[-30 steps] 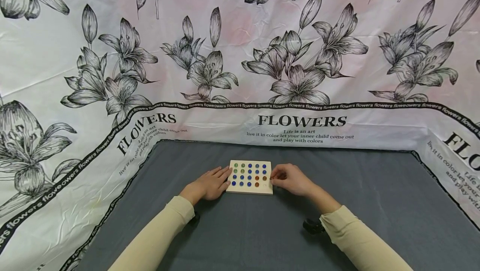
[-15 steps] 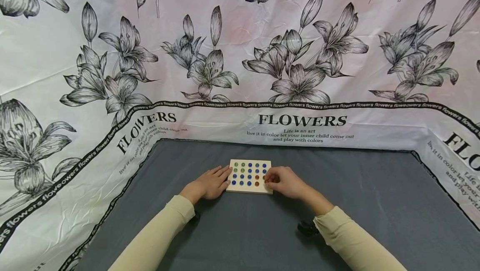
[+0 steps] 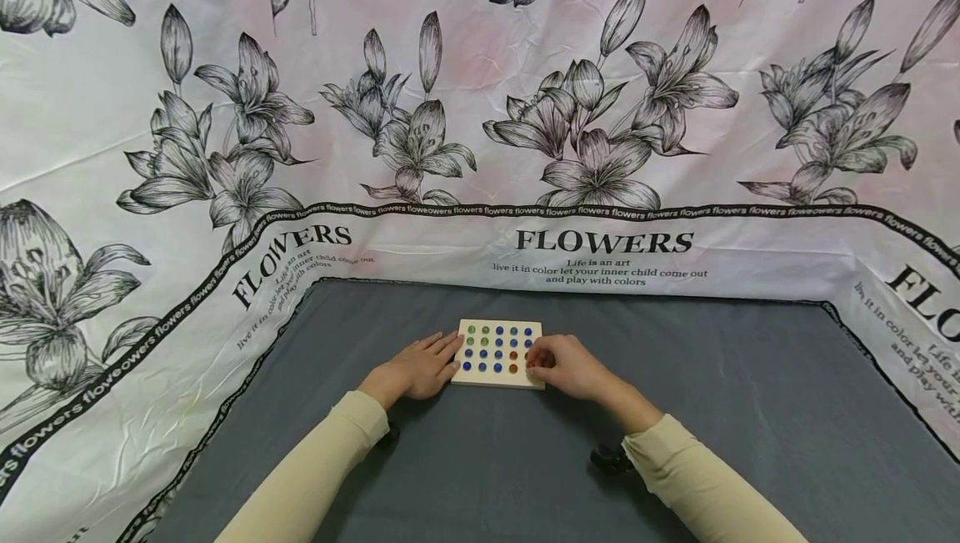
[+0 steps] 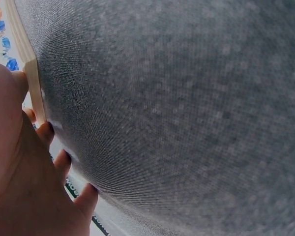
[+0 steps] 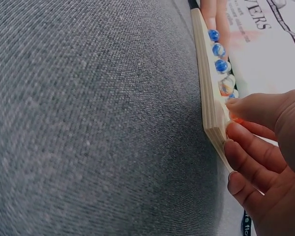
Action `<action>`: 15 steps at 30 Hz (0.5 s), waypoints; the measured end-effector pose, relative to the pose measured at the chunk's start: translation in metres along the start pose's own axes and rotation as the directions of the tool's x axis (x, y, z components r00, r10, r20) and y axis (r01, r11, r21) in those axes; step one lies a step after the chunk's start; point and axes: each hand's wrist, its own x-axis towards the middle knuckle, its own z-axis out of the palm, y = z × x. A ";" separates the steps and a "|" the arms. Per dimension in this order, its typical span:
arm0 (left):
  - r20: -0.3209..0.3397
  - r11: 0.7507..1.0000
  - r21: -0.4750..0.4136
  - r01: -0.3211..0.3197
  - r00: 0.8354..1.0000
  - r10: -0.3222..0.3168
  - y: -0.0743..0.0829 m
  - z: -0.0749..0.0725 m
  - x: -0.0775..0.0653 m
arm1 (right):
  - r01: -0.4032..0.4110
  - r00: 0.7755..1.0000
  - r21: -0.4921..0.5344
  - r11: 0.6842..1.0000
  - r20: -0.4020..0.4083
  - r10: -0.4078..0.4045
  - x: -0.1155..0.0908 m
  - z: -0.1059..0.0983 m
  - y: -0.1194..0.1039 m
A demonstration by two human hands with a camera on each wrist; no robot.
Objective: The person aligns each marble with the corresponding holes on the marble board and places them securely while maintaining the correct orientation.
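Note:
A pale wooden board [image 3: 491, 382] lies on the grey cloth, with rows of glass marbles in its holes. Green marbles [image 3: 471, 341] sit at the far left, blue marbles [image 3: 483, 367] fill most other holes, and orange marbles [image 3: 513, 355] are toward the near right. Against the board's left edge my left hand [image 3: 422, 369] rests, fingers spread and fairly straight. My right hand [image 3: 573, 368] is over the near right corner, thumb and forefinger pinching an orange marble [image 5: 236, 118], partly hidden by the thumb. That hand also covers the corner hole in the head view.
Grey cloth [image 3: 480, 460] covers the table around the board. Behind it rises a white and pink sheet [image 3: 480, 126] printed with flowers and lettering. Dark wrist devices [image 3: 611, 460] hang under both sleeves.
My right hand has moved left from beside the board onto its near right corner, with only a slight shift lately. The left hand and board have stayed put.

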 end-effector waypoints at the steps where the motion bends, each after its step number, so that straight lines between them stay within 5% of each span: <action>1: -0.001 1.000 0.000 -0.001 1.000 0.001 0.000 0.000 0.000 | -0.002 1.000 0.000 1.000 0.001 0.002 0.000 0.001 0.000; 15: 0.000 1.000 -0.017 -0.006 1.000 0.006 0.000 0.000 0.000 | 0.006 0.999 0.015 1.000 0.031 -0.006 -0.003 -0.002 -0.001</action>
